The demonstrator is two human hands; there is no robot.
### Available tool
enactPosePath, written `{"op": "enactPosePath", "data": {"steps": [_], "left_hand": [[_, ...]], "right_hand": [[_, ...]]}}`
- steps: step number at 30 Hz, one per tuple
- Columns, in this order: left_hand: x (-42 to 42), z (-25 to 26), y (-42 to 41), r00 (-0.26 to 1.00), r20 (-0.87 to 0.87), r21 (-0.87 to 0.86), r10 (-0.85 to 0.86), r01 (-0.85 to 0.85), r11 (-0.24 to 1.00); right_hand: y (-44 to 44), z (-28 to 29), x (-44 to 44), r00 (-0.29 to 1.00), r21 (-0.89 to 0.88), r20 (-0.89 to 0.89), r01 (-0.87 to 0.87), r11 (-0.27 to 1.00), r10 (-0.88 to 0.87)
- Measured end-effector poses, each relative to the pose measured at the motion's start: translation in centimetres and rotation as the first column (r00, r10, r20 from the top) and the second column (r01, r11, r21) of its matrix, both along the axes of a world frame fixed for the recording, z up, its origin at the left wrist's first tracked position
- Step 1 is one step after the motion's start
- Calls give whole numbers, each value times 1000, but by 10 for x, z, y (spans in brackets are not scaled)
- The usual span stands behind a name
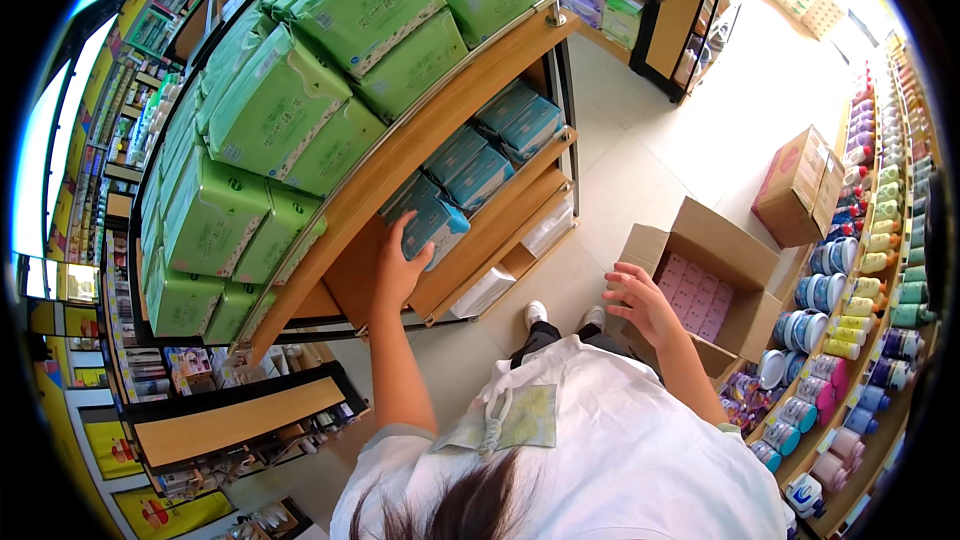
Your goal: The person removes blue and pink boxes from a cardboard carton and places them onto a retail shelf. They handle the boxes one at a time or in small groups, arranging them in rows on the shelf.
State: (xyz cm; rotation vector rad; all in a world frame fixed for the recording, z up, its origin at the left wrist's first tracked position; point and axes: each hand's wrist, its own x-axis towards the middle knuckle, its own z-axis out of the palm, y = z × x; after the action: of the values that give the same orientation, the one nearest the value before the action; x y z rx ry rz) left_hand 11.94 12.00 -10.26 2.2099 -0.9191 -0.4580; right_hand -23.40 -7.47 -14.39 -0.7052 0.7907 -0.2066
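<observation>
My left hand [405, 262] rests on a blue soft pack of tissues [429, 231] at the near end of a wooden shelf, thumb and fingers spread around its end. More blue packs [480, 174] stand in a row beyond it on the same shelf. Over on the right, my right hand [642, 301] hangs in the air with its fingers apart and nothing in it. Below and beside that hand, an open cardboard box [720, 229] on the floor holds several pink packs [694, 296] in rows.
Large green tissue packs [281, 101] are stacked on the upper shelf, behind a metal rail [442, 82]. White packs [484, 291] lie on the lowest shelf. A closed carton [796, 187] stands on the tiled floor [622, 142]. Shelves of bottles and tubs [817, 330] line the right side.
</observation>
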Motion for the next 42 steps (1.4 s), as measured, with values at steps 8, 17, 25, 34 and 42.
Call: {"op": "enactPosePath", "data": {"steps": [8, 17, 25, 34, 42], "left_hand": [[3, -43, -13, 860, 509, -36, -13, 36, 999], [6, -63, -17, 924, 382, -122, 10, 40, 992], [13, -48, -13, 948, 255, -299, 192, -111, 948], [73, -28, -21, 983, 116, 5, 143, -145, 989], [116, -69, -45, 732, -661, -327, 169, -483, 813]], "right_hand": [[7, -4, -4, 999, 22, -14, 46, 999, -46], [10, -5, -7, 997, 31, -16, 75, 997, -75], [9, -8, -10, 991, 38, -43, 126, 991, -124], [16, -18, -32, 974, 73, -15, 226, 971, -226], [29, -29, -63, 919, 140, -49, 393, 909, -390]]}}
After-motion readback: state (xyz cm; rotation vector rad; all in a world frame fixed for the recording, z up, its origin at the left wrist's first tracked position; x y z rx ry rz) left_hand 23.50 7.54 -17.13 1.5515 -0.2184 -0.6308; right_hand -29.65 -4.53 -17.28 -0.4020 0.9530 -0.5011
